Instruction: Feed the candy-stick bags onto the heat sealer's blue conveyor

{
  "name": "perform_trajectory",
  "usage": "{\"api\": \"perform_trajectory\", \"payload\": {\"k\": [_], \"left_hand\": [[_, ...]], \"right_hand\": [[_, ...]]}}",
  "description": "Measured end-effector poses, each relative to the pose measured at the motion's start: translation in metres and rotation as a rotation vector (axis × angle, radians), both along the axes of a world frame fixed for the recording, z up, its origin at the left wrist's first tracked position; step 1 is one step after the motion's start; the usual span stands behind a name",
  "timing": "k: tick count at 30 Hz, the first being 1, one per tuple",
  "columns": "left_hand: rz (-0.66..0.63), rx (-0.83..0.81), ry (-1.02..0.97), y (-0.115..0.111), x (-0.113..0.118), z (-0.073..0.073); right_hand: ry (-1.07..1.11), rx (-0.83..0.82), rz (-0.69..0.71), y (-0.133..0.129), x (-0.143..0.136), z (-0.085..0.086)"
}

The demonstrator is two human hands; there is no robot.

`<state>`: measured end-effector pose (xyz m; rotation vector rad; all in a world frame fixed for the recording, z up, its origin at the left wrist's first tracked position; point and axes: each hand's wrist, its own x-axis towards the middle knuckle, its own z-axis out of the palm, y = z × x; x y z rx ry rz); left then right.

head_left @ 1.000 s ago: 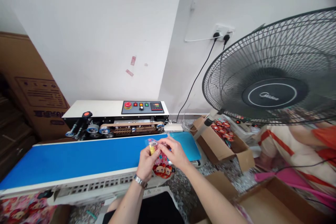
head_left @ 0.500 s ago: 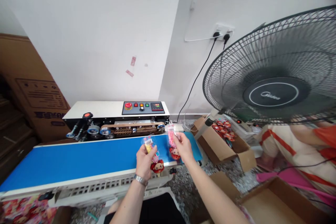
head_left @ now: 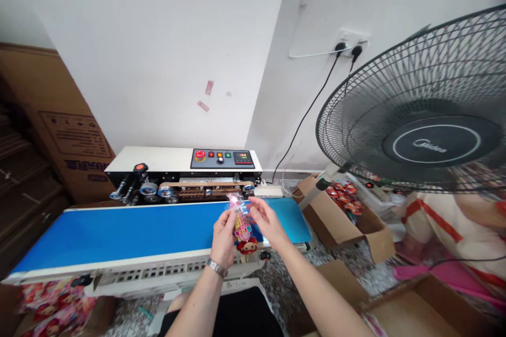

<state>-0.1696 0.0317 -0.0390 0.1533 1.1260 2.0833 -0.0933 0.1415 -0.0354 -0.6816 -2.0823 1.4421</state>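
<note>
My left hand (head_left: 224, 237), wearing a metal-band watch, pinches a clear plastic packet (head_left: 242, 229) with pink and yellow print. A red-haired cartoon face shows at the packet's lower end. Pink print at its top may belong to a second packet behind it; I cannot make this out. My right hand (head_left: 266, 221) is just right of the packet's upper part, fingers slightly apart at the clear film. Both hands are above the right end of a blue conveyor belt (head_left: 138, 234), in front of a band sealing machine (head_left: 158, 160) with a control panel (head_left: 222, 158).
A large black fan (head_left: 430, 139) stands at right. Behind its pole, an open carton (head_left: 330, 221) holds several red packets. Another carton (head_left: 427, 300) is at lower right, near a seated person's clothing (head_left: 438, 226). More packets (head_left: 59, 303) lie below the belt's left end.
The packet that my right hand held apart is no longer seen separately. My right hand has come left to the packet in my left hand. The view has shifted slightly.
</note>
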Motion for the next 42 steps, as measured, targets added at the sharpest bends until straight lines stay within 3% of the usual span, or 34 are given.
{"api": "perform_trajectory", "payload": {"k": [2,8,13,16,22,28,36,39,42], "left_hand": [[0.02,0.006,0.017,0.0,0.001,0.001],[0.044,-0.015,0.108,0.001,0.006,0.001],[0.085,-0.063,0.154,0.006,0.007,-0.003],[0.064,-0.068,0.132,0.007,0.008,-0.001],[0.03,-0.158,0.05,0.004,0.006,0.001],[0.0,-0.172,-0.013,0.003,0.006,0.0],[-0.03,-0.128,-0.052,0.002,0.008,-0.001],[-0.055,-0.063,-0.014,0.0,0.009,-0.001],[-0.087,-0.034,0.052,-0.002,0.007,0.001]], "right_hand": [[-0.005,-0.098,0.1,-0.014,0.009,-0.002],[-0.035,-0.098,0.004,-0.031,0.018,-0.005],[-0.02,-0.056,0.05,-0.037,0.023,0.0],[-0.029,-0.026,0.015,-0.023,0.028,-0.004],[-0.027,-0.14,-0.397,0.033,0.024,-0.017],[-0.076,-0.217,-0.405,0.047,0.003,-0.026],[-0.173,-0.1,-0.374,0.036,-0.027,-0.032],[-0.203,0.136,-0.281,0.016,-0.031,-0.021],[-0.17,0.34,-0.139,-0.006,-0.007,-0.008]]}}
